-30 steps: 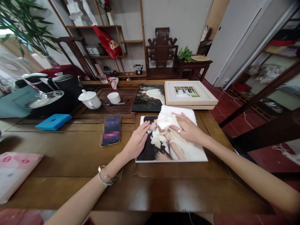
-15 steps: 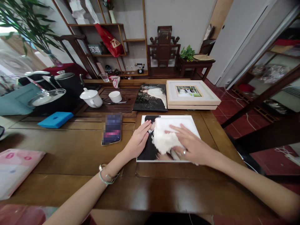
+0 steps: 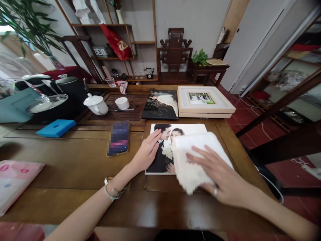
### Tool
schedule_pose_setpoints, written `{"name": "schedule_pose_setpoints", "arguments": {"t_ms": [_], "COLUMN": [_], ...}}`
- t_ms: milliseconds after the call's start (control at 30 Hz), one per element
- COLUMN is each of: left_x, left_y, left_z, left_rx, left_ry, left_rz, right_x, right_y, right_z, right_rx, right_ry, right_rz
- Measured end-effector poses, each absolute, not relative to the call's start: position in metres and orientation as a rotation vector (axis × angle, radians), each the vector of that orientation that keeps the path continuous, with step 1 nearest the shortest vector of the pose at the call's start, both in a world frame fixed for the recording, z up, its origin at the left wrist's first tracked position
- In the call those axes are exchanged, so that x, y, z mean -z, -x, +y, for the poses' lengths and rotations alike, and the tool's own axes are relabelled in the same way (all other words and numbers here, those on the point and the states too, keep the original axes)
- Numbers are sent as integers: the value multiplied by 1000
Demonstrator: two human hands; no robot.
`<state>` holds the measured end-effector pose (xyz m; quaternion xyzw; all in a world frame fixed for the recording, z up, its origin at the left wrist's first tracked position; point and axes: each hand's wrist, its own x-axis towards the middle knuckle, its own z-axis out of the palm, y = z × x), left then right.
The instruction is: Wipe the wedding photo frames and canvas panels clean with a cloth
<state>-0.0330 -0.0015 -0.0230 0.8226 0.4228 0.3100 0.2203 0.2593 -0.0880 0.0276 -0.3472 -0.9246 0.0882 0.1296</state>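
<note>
A white-edged photo album [image 3: 164, 165] lies flat on the table in front of me, its cover showing a couple. My left hand [image 3: 149, 147] rests on the album's left side, fingers stretched out and lying flat on the cover. Over its right part, my right hand [image 3: 213, 170] has hold of a white cloth [image 3: 187, 160], fingers spread on top and the thumb at its lower edge. The cloth hides the right side of the cover and hangs past the album's near edge.
A phone [image 3: 118, 138] lies left of my hands. Behind the album are a dark photo panel [image 3: 160, 103] and a pale wooden frame box [image 3: 205, 100]. Further left are a white lidded cup [image 3: 96, 104], a small white bowl [image 3: 122, 103], a blue block [image 3: 56, 128] and a pink packet [image 3: 20, 180].
My right hand has slid the white cloth right and toward me, uncovering the couple's faces on the cover. My left hand has stayed in place.
</note>
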Motion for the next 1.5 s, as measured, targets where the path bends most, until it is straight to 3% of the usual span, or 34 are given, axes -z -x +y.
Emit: {"name": "schedule_pose_setpoints", "arguments": {"t_ms": [167,500,667,833,933,1233,1500], "left_x": [24,22,21,23,24,22,21], "left_y": [32,33,33,33,34,33,34], "left_z": [-1,-2,-4,-3,-2,-1,-4], "left_rx": [-885,-850,-842,-856,-854,-836,-830], "left_ry": [-2278,-2270,-2252,-2259,-2269,-2271,-2279], "left_rz": [1153,1193,1198,1177,1174,1197,1179], "right_x": [-34,-22,-24,-33,-35,-26,-33], "right_y": [-239,-267,-267,-259,-261,-277,-267], "right_z": [-103,19,-36,-106,-99,18,-70], "right_rx": [-391,-248,-231,-449,-540,-379,-388], "right_ry": [907,1250,1135,882,906,1180,982], "right_rz": [-2757,-2434,-2544,-2759,-2707,-2406,-2644]}}
